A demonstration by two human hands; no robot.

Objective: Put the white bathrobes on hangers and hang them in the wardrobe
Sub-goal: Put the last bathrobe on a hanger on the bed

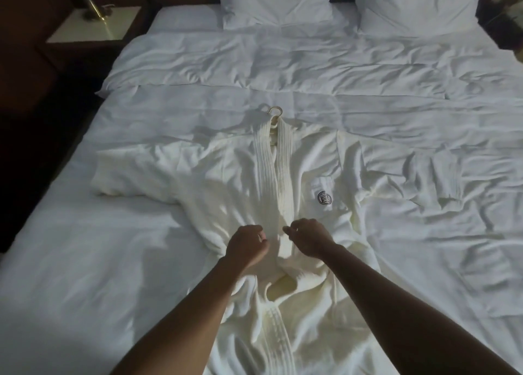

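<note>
L hand (246, 244) & R hand (310, 240): over robe (308, 159) waist, fingers curled, pinching cloth at front opening, apparently. Robe: flat on bed (85, 261), front up, collar away, hanger (274, 120) ring poking out at neck. Beyond: 2 pillows (276, 4), nightstand (93, 26) far L.

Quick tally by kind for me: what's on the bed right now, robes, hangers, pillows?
Bathrobe: 1, lying flat on the bed
Hanger: 1, only its ring top shows at the collar
Pillows: 2, at the headboard
Total: 4
</note>
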